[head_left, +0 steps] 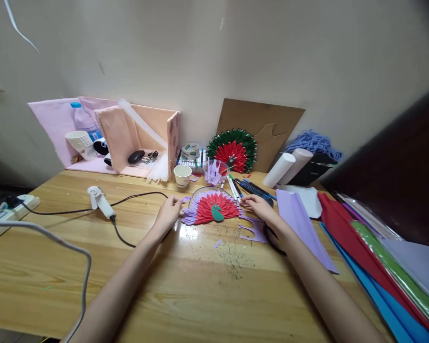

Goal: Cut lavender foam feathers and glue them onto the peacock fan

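A peacock craft [217, 207] lies flat on the table, with red and purple paper feathers and a green body [217, 214]. My left hand [169, 211] is at its left side, fingers curled together next to a purple paper tip; whatever they pinch is too small to make out. On the other side, my right hand [260, 208] has its fingertips drawn together near the feather ends and some markers [233, 188]. What lies between those fingertips cannot be made out either. A cut purple paper scrap [255, 230] rests beneath the right wrist.
A white glue gun [100, 202] with a black cord lies left. Behind stand a paper cup [182, 176], a bowl of purple pieces [214, 172], a green-and-red feather fan [233, 151] and cardboard [268, 125]. Rolled coloured paper [364, 257] covers the right side.
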`<state>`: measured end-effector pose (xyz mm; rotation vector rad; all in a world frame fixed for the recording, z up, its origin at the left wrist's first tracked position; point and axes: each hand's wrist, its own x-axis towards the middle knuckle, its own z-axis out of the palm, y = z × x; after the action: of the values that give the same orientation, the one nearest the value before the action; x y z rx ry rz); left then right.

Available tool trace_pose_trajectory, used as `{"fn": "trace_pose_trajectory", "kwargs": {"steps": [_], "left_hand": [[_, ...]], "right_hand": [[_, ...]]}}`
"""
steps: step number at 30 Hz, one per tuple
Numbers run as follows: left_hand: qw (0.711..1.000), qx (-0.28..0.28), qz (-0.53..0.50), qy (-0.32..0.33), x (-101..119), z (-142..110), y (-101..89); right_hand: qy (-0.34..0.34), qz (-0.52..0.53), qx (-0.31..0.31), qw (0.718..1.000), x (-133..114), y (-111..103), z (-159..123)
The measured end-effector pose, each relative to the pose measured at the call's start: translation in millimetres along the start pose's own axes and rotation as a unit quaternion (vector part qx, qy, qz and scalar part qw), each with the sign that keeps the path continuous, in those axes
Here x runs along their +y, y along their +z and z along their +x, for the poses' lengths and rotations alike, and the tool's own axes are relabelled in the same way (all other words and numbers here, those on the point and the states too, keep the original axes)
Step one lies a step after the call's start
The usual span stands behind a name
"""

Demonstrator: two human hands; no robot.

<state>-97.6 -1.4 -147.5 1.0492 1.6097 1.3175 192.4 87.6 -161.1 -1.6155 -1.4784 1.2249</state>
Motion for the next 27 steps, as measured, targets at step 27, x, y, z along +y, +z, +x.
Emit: {"fn": "trace_pose_trajectory", "kwargs": {"steps": [27], "left_hand": [[0.991, -0.098, -0.068, -0.066, 12, 21, -24.2]], "right_hand": [[0.084, 0.142, -0.213, 0.963, -19, -3, -16]]}}
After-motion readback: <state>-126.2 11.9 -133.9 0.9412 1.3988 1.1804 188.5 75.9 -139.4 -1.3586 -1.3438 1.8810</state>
